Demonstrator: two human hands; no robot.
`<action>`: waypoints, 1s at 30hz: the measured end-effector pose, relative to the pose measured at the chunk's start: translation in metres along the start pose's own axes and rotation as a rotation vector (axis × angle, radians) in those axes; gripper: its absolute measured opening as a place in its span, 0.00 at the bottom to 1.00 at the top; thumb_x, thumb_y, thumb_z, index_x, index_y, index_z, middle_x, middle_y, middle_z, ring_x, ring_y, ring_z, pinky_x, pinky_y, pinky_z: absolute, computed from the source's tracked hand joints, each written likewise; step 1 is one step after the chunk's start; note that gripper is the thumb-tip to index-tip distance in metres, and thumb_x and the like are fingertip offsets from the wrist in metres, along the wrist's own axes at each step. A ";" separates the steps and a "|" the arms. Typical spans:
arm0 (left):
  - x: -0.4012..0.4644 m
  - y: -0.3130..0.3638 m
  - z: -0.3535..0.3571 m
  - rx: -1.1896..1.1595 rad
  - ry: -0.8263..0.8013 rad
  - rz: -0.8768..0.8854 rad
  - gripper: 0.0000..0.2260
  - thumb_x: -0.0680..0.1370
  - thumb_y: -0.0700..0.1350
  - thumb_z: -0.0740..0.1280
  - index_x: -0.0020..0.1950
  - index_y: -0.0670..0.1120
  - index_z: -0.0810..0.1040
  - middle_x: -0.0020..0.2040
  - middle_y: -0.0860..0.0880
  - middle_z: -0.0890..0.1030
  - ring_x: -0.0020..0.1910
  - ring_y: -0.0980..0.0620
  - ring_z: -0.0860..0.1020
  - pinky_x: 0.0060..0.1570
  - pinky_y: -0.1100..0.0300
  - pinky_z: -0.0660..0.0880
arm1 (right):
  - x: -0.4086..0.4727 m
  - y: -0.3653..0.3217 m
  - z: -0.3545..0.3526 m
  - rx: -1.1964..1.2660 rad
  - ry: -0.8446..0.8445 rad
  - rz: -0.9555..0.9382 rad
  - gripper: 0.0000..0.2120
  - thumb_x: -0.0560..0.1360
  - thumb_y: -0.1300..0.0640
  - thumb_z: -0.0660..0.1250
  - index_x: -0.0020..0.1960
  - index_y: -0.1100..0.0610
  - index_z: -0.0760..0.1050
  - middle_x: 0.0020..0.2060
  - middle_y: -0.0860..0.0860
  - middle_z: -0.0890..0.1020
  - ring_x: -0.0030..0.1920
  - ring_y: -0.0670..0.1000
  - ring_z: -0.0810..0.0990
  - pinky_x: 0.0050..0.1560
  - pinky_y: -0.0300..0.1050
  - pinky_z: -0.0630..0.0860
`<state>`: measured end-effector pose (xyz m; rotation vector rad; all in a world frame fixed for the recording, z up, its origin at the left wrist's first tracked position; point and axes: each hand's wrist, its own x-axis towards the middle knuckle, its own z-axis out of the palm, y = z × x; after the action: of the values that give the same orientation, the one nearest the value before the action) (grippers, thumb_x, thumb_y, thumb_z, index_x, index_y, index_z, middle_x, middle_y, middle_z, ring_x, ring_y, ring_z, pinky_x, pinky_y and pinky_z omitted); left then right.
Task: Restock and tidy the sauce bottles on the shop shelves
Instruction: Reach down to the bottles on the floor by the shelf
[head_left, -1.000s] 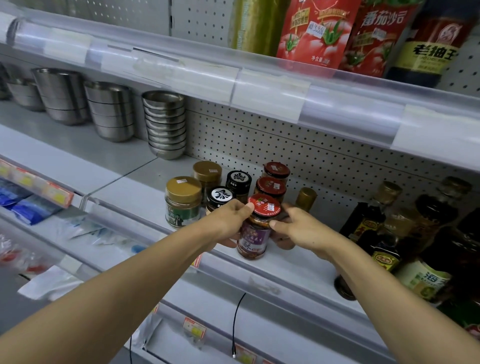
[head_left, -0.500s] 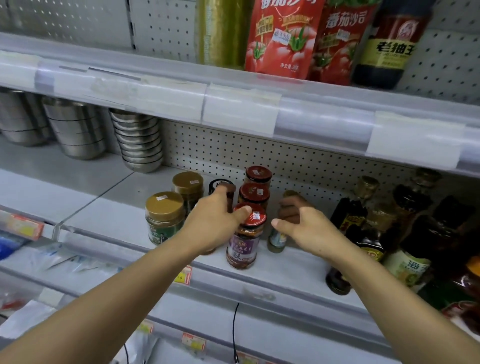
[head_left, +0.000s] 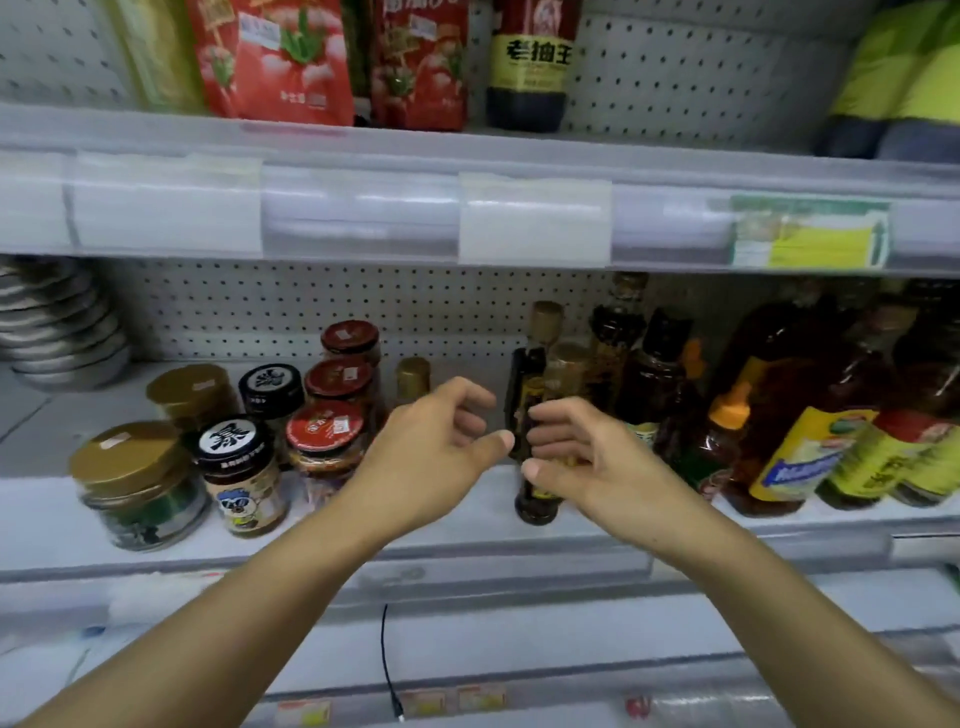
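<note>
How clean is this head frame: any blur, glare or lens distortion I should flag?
Head view: motion blur softens the whole frame, worst on the bottles at right and the price strip, whose tags are unreadable; jar lids stay just legible. Wide-angle bend curves the shelf edges. Lighting is flat and even, with pale sheen on the strip and no hard shadows. Both hands are slightly smeared.

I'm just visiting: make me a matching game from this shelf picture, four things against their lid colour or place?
Things:
1. front left jar
2. jar with white character
3. front jar beside the left hand
4. tomato pouches

Descriptions:
A. red lid
B. upper shelf
C. gold lid
D. black lid

Pairs: 1-C, 2-D, 3-A, 4-B
</note>
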<state>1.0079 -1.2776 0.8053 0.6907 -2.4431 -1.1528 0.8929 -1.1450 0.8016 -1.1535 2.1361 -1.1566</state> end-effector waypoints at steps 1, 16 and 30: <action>0.002 0.006 0.010 -0.005 -0.023 0.011 0.14 0.74 0.52 0.69 0.58 0.54 0.74 0.48 0.57 0.77 0.46 0.59 0.77 0.50 0.61 0.75 | -0.007 0.006 -0.010 0.009 0.009 0.013 0.23 0.73 0.54 0.70 0.66 0.50 0.68 0.58 0.47 0.76 0.58 0.44 0.76 0.61 0.44 0.74; 0.001 0.090 0.231 0.030 -0.419 0.097 0.11 0.73 0.49 0.69 0.54 0.54 0.73 0.47 0.53 0.77 0.43 0.53 0.77 0.47 0.56 0.75 | -0.128 0.173 -0.144 0.058 0.261 0.329 0.20 0.73 0.59 0.71 0.63 0.56 0.70 0.54 0.52 0.76 0.54 0.49 0.77 0.55 0.40 0.74; -0.035 0.111 0.396 0.232 -0.753 -0.021 0.15 0.75 0.54 0.68 0.60 0.55 0.71 0.52 0.56 0.76 0.47 0.55 0.77 0.47 0.62 0.74 | -0.252 0.330 -0.186 0.165 0.384 0.706 0.18 0.73 0.53 0.71 0.60 0.49 0.71 0.54 0.48 0.76 0.54 0.46 0.77 0.47 0.39 0.75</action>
<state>0.8070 -0.9530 0.6484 0.3743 -3.2362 -1.3219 0.7503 -0.7500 0.6263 -0.0590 2.3596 -1.2253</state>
